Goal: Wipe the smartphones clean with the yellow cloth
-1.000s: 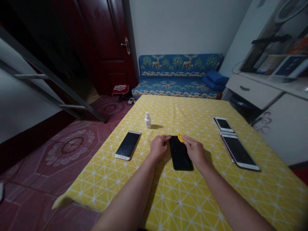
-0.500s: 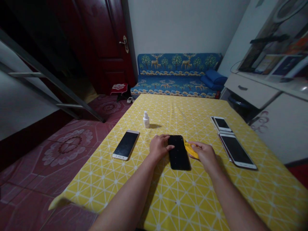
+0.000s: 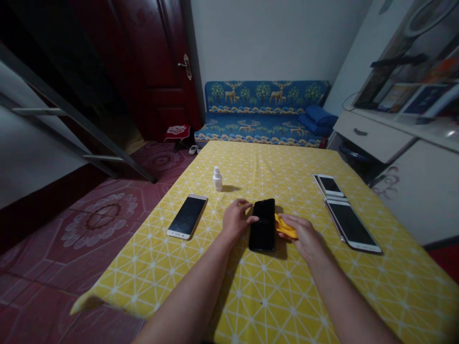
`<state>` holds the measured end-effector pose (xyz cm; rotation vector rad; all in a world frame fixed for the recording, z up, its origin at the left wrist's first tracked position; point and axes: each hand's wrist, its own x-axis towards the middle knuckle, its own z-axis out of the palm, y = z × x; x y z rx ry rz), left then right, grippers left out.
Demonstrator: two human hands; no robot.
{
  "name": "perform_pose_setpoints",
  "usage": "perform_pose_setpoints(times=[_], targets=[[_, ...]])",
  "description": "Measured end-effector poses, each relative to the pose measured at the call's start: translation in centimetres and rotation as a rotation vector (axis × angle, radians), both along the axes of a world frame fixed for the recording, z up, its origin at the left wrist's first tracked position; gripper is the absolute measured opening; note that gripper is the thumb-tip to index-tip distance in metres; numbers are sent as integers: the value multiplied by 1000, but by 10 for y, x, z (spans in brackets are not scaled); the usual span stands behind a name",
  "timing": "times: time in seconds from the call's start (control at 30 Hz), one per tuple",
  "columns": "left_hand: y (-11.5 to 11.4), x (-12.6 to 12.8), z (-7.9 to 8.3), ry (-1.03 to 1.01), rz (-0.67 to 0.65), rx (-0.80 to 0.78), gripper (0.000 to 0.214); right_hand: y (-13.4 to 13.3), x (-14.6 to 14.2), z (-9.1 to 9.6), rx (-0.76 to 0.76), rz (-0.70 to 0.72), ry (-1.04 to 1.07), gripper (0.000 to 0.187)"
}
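Note:
A black smartphone (image 3: 262,229) lies screen up in the middle, its right edge seemingly lifted off the tablecloth. At its left edge is my left hand (image 3: 236,220), the thumb over the screen and the other fingers along the side, gripping it. My right hand (image 3: 300,233) pinches a bunched yellow-orange cloth (image 3: 286,227) against the phone's right edge. The fingertips under that edge are partly hidden. Behind and left of the phone stands a small white bottle (image 3: 217,180).
A white-framed phone (image 3: 187,217) lies left on the yellow tablecloth (image 3: 247,306). To the right are several more phones, including a large white one (image 3: 353,227) and a smaller one (image 3: 329,185). Beyond the table are a blue patterned sofa (image 3: 258,119) and a white cabinet (image 3: 373,136).
The black phone has tilted, its right side rising and its outline turning slightly. My right hand has shifted a little with the cloth, staying at the right edge. My left hand stays nearly in place.

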<state>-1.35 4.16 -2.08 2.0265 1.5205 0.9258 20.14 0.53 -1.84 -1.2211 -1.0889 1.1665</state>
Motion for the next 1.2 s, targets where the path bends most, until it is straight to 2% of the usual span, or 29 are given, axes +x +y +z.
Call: perform_pose_setpoints(times=[0.1,0.2,0.27,0.33,0.47,0.57,0.67,0.77,0.87,1.0,1.1,1.2], targets=[[-1,5,0,-214,24,-92,39,-1,-8,4,-130,-9,94,22],[-3,11,4,-526,-45,-246,35,-2,-15,7,-79,9,126,30],[-5,12,9,-608,-66,-307,43,-4,-19,8,-56,8,147,36],[-8,10,15,-596,-79,-308,52,-6,-23,9,-47,24,153,41],[-12,6,25,-432,-80,-168,57,-11,-29,13,-41,120,111,50],[-13,4,29,-382,-96,-182,60,-13,-31,16,-10,163,53,50],[-10,2,28,-432,-106,-220,56,-14,-33,18,23,184,2,49],[-8,1,25,-582,-142,-333,41,-14,-36,18,28,191,-7,48],[-8,3,20,-715,-178,-464,34,-10,-36,14,-1,132,59,48],[-10,7,16,-746,-196,-482,41,-1,-25,6,26,-45,190,44],[-8,6,15,-624,-173,-430,38,6,-13,2,76,-171,190,35],[-5,0,16,-384,-115,-327,32,7,-6,1,99,-233,150,31]])
